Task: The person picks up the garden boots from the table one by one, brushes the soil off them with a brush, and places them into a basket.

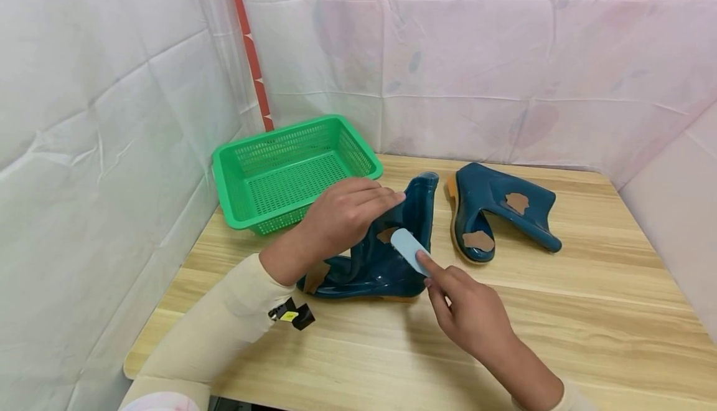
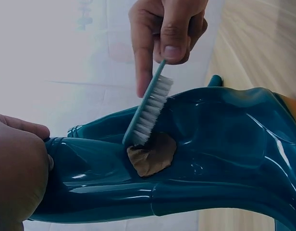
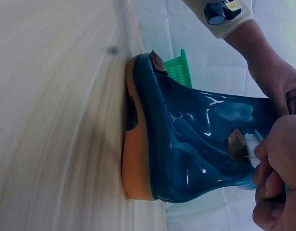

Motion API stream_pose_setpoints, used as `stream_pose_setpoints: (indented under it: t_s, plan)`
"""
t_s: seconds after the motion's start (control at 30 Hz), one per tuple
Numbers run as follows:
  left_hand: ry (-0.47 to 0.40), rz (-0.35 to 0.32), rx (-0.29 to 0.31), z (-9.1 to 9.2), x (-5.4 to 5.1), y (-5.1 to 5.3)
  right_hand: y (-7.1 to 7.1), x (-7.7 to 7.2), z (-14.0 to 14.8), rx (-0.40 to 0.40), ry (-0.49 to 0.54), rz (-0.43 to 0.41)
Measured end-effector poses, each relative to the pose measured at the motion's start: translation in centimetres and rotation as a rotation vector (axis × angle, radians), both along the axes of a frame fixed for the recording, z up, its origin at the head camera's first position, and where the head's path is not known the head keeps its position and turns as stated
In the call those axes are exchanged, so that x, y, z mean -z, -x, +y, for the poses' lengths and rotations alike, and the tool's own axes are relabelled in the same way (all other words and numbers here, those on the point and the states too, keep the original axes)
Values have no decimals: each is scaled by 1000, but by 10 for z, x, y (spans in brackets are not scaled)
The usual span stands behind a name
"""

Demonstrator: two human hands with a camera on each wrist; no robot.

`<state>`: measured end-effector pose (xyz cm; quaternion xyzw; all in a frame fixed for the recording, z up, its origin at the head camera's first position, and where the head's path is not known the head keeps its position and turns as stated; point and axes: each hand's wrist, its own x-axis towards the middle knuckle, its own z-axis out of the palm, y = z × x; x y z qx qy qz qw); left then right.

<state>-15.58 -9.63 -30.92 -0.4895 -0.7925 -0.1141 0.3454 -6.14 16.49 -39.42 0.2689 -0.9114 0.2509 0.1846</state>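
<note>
Rain boots [image 1: 386, 277]: glossy, smooth, rubber-like. Boot patches [image 2: 154, 158]: matt. Brush [image 2: 144, 108]: smooth plastic back. Basket [image 1: 297, 182]: perforated plastic. Tabletop [image 1: 594, 311]: smooth, wood-grained.

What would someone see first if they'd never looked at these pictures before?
Probably the bright green basket, sitting on the table near the back wall. Next, the shiny blue boot in the middle, where the right hand holds a light blue brush at a brown patch. Another blue boot lies to the right, with brown patches too.
</note>
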Motion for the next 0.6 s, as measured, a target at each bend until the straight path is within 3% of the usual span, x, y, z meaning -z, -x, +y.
stream_pose_setpoints:
  t_s: [0.2, 0.47, 0.6]
  plan:
    - [0, 8, 0, 0, 1, 1, -2, 1, -1, -36, -16, -10]
    - [-13, 10, 2, 0, 1, 1, 0, -10, 3, -34, 78, 135]
    - [-6, 8, 3, 0, 0, 1, 2, -9, 2, 20, 40, 73]
